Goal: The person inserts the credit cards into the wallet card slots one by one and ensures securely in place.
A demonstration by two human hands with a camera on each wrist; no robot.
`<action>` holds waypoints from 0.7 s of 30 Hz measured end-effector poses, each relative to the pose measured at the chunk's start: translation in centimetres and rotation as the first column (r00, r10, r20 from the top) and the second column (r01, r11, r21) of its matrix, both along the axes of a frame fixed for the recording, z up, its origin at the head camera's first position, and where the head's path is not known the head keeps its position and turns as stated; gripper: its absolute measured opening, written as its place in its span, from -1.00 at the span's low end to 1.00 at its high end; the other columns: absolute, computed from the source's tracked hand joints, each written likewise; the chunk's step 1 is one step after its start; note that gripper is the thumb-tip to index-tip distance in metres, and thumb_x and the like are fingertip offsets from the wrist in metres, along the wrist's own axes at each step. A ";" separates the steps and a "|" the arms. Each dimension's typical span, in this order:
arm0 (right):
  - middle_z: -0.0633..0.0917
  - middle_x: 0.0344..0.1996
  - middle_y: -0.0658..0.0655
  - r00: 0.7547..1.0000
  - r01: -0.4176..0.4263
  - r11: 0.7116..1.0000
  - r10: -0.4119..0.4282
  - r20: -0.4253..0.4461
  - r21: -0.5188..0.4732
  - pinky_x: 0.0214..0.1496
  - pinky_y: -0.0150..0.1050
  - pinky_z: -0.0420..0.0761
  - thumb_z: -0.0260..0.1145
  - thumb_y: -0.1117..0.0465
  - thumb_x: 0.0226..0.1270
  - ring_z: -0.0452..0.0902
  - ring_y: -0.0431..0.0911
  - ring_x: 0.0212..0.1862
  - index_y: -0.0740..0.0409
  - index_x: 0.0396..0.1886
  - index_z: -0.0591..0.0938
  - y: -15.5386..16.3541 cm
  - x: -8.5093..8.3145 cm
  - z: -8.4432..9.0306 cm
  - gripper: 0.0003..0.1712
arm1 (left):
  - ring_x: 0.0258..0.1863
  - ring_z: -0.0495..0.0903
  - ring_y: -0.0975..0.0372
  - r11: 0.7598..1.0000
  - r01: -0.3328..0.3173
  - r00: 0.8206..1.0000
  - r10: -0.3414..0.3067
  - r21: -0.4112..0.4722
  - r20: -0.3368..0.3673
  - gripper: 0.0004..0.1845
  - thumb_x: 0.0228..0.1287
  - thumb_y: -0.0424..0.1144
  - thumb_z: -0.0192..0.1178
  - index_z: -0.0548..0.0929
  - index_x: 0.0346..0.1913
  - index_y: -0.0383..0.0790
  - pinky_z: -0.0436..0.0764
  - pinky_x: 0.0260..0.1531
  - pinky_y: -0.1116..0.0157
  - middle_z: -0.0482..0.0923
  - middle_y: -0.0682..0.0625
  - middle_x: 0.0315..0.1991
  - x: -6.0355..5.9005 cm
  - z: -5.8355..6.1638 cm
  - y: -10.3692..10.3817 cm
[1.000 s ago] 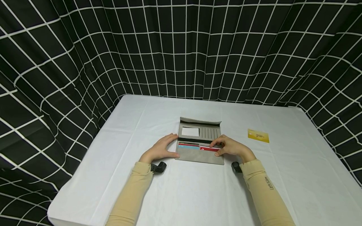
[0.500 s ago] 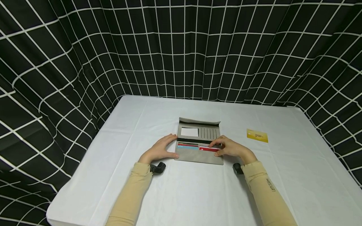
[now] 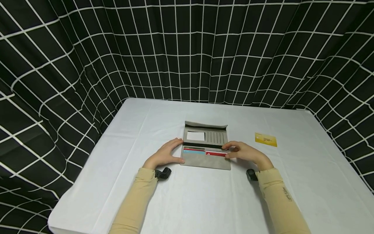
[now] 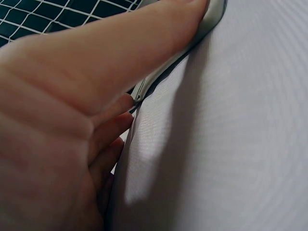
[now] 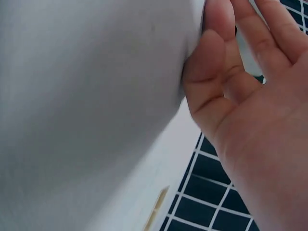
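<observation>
An open grey wallet [image 3: 204, 161] lies flat in the middle of the white table [image 3: 204, 201]. Its lower flap shows a red card [image 3: 215, 154] on the right and red and blue card edges [image 3: 194, 151] on the left. The upper flap has a white window [image 3: 196, 136]. My left hand [image 3: 165, 154] rests against the wallet's left edge, with its thumb [image 4: 159, 43] stretched along the lower corner. The fingertips [image 3: 229, 149] of my right hand [image 3: 243, 152] touch the wallet's right edge beside the red card, its fingers [image 5: 250, 43] loosely extended.
A yellow card [image 3: 266, 139] lies alone on the table to the right of the wallet. A black curtain with a white grid [image 3: 187, 48] hangs round the table's far and side edges. Small black wrist cameras [image 3: 163, 173] sit at both cuffs.
My right hand has slid to the right, off the red card and onto the wallet's right edge. The left hand and the wallet have stayed put.
</observation>
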State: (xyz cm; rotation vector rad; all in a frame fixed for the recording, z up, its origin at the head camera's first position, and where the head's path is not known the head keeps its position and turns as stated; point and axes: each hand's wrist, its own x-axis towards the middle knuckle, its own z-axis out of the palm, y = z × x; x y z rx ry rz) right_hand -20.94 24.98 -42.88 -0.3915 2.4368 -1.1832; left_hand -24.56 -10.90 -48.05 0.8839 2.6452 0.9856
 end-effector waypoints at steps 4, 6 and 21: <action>0.50 0.10 0.22 1.000 0.015 0.999 -0.015 -0.007 -0.029 -0.04 -0.10 0.45 0.32 0.12 0.21 0.42 0.07 0.02 0.22 0.09 0.52 1.0 0.2 0.2 -0.52 | 0.39 -0.05 0.15 1.000 0.004 1.000 -0.004 0.003 0.003 -0.04 -0.06 0.19 0.34 0.21 0.40 -0.08 -0.01 0.29 0.03 0.05 0.01 0.41 0.0 -0.1 -0.1; 0.49 0.10 0.23 0.999 0.051 0.998 -0.051 -0.012 -0.025 -0.03 -0.11 0.44 0.32 0.11 0.21 0.42 0.07 0.03 0.23 0.11 0.51 1.7 0.2 0.1 -0.51 | 0.39 -0.06 0.17 1.000 0.004 1.000 -0.004 0.001 0.004 -0.04 -0.06 0.20 0.34 0.20 0.40 -0.07 -0.01 0.29 0.04 0.05 0.02 0.41 0.0 -0.1 -0.1; 0.42 0.17 0.30 0.967 0.236 0.971 -0.239 -0.093 -0.042 0.18 0.12 0.21 0.30 0.05 0.24 0.29 0.16 0.18 0.31 0.18 0.43 7.2 1.1 0.6 -0.40 | 0.39 -0.06 0.19 1.000 -0.001 1.000 0.001 0.004 0.009 -0.03 -0.08 0.21 0.34 0.21 0.40 -0.06 -0.01 0.30 0.05 0.06 0.04 0.41 -0.1 -0.1 -0.1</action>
